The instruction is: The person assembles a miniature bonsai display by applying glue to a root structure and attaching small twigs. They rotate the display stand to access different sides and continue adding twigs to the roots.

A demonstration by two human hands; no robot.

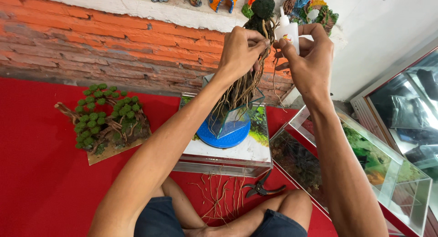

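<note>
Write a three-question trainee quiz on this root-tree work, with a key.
1. True or false: the right hand holds a small white glue bottle.
2. What does the left hand pinch?
3. Where do the black cutters lie: A on the blue disc, B on the red mat, C inside the glass tank?

Key: 1 true. 2 A thin root of the root tree. 3 B.

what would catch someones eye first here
The eye goes first to the two hands raised in the upper middle: the left hand pinches the top of a tall root-and-moss tree model, and the right hand holds a small white glue bottle at it. The model stands on a round blue turntable on a box. On the red mat at left sits a finished tree with green moss balls.
</note>
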